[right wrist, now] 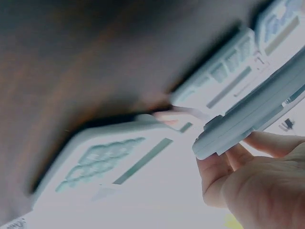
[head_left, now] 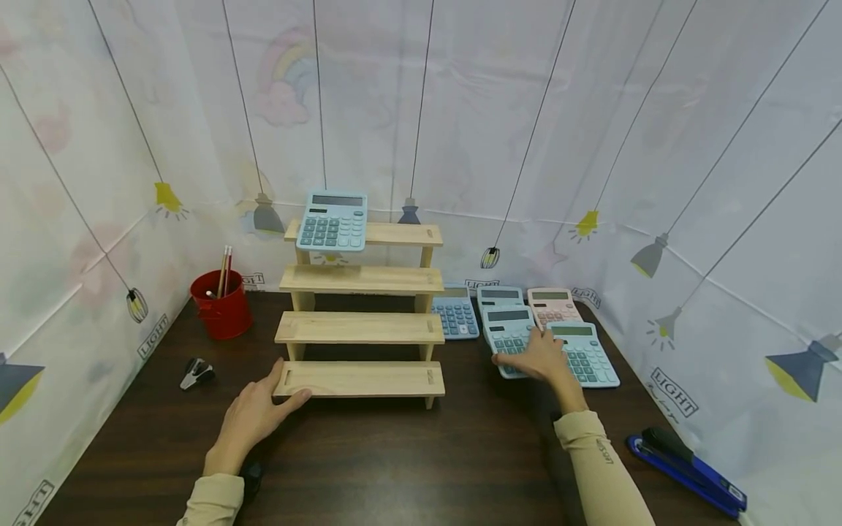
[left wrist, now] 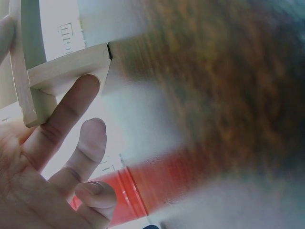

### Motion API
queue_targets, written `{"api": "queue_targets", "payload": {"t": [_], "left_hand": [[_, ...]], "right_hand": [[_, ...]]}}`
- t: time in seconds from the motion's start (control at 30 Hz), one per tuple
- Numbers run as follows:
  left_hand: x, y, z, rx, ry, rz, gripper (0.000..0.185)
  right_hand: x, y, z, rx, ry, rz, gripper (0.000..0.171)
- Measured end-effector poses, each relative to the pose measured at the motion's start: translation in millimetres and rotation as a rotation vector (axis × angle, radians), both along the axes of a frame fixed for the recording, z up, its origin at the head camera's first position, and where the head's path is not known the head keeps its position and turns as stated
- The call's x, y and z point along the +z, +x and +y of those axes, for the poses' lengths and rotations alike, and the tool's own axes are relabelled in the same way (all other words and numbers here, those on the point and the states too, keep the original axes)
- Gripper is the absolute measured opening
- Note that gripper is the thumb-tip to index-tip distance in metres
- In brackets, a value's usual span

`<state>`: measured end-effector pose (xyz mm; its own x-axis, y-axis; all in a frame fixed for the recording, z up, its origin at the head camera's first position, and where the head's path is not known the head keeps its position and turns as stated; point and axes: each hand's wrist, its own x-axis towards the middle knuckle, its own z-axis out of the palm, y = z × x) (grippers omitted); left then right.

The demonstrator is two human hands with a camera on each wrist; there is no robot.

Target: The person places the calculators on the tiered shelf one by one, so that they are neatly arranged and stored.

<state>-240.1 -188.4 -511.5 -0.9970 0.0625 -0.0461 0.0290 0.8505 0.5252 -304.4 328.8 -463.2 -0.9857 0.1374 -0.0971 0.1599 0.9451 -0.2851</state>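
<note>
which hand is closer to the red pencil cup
Left. The left hand rests at the left end of the wooden stepped shelf's bottom step, below and right of the red pencil cup. The right hand is far across the table, gripping a light blue calculator.

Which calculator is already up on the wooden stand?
The light blue calculator leaning on the stand's top step; the other five lie on the table.

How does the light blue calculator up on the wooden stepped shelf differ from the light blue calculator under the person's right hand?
The light blue calculator on the top step of the wooden stepped shelf leans up, facing forward, untouched. The light blue calculator on the dark table sits among other calculators, and the right hand grips its near edge; the right wrist view shows that edge lifted. Both share the pale blue body, grey display and blue keys.
</note>
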Motion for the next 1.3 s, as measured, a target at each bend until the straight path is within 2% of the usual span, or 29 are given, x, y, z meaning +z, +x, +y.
{"api": "queue_targets", "payload": {"t": [0.53, 0.8, 1.07, 1.3], "left_hand": [[0.2, -0.6, -1, -0.014, 0.006, 0.004, 0.111], [1.5, -0.9, -1, -0.01, 0.007, 0.018, 0.11], [4.9, 1.2, 1, -0.002, -0.009, 0.015, 0.11], [2.0, 1.2, 1, -0.005, -0.009, 0.016, 0.11]], "right_hand": [[57.8, -14.1, -34, 0.101, 0.005, 0.113, 0.125], [82.6, -25.0, -47, 0.16, 0.002, 0.124, 0.122], [107.4, -35.8, -61, 0.168, -0.032, 0.141, 0.122], [123.8, -44.2, -77, 0.183, -0.017, 0.164, 0.12]]}}
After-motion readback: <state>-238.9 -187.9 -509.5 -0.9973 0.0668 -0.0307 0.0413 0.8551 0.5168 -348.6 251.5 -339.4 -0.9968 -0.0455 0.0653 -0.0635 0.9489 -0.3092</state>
